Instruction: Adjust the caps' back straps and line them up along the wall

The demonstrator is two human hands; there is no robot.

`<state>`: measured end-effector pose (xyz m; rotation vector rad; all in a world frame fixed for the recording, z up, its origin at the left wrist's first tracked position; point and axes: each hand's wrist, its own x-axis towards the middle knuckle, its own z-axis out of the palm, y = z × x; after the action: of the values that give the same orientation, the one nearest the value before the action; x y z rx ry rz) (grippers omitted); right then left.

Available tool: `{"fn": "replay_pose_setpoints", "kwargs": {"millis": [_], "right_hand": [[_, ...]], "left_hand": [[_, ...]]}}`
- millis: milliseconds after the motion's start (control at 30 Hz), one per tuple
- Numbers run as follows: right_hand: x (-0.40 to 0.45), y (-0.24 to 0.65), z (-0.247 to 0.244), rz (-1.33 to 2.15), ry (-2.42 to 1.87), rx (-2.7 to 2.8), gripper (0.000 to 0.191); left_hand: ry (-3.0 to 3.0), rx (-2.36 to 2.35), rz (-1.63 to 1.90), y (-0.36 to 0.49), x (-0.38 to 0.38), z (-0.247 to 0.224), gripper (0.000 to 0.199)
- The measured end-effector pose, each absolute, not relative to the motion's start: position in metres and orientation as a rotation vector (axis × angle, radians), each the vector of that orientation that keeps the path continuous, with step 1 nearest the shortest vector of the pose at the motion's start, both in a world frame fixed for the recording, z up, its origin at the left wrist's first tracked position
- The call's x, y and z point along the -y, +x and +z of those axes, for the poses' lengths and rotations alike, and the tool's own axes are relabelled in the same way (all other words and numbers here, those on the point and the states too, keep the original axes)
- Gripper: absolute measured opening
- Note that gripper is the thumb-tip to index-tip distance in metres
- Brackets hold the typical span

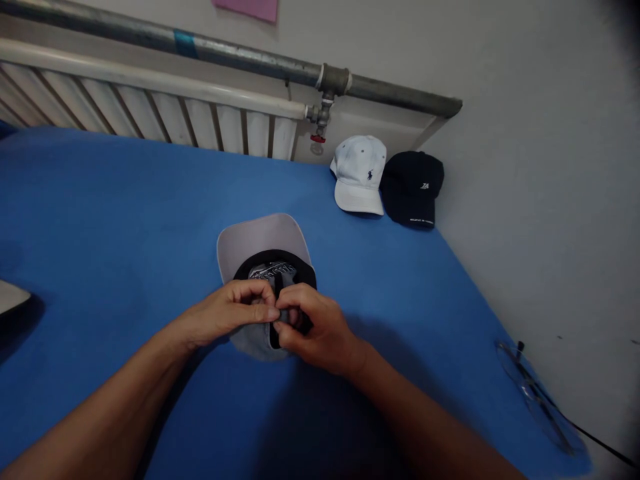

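A grey cap [264, 239] lies upside down on the blue surface [150, 220], its brim pointing away from me and its dark inner band and printed lining showing. Over its rear part, my left hand [235, 312] pinches a small piece of the cap between thumb and fingers. Touching it from the other side, my right hand [316, 327] is closed on the same spot, thumb and fingertips together. The fingers partly hide the piece held there, perhaps the back strap.
A white cap [359, 175] and a black cap [413, 189] sit side by side near the wall. Glasses [535, 393] lie at the right edge. A white object [12, 296] enters at far left. Behind are a radiator [150, 107] and a metal pipe [250, 60].
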<state>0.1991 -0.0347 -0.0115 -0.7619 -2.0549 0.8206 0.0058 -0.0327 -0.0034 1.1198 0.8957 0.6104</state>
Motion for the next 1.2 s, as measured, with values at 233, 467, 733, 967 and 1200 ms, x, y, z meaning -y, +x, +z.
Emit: {"fn": "replay_pose_setpoints", "kwargs": {"millis": [233, 467, 733, 967, 1200], "right_hand": [[0.032, 0.203, -0.010, 0.835, -0.789, 2.050, 0.017], [0.032, 0.204, -0.008, 0.912, -0.804, 2.024, 0.019], [0.027, 0.214, 0.002, 1.468, -0.849, 1.845, 0.034], [0.029, 0.214, 0.005, 1.879, -0.900, 1.565, 0.026], [0.031, 0.214, 0.009, 1.654, -0.945, 1.594, 0.020]], "left_hand": [[0.989, -0.936, 0.651, 0.001, 0.031, -0.003, 0.023], [1.010, -0.844, 0.651, -0.001, 0.031, 0.000, 0.018], [1.040, -0.799, 0.663, -0.006, 0.031, 0.002, 0.015], [1.072, -0.783, 0.620, -0.003, 0.031, 0.002, 0.019], [1.146, -0.844, 0.593, 0.000, 0.033, 0.006, 0.015]]}}
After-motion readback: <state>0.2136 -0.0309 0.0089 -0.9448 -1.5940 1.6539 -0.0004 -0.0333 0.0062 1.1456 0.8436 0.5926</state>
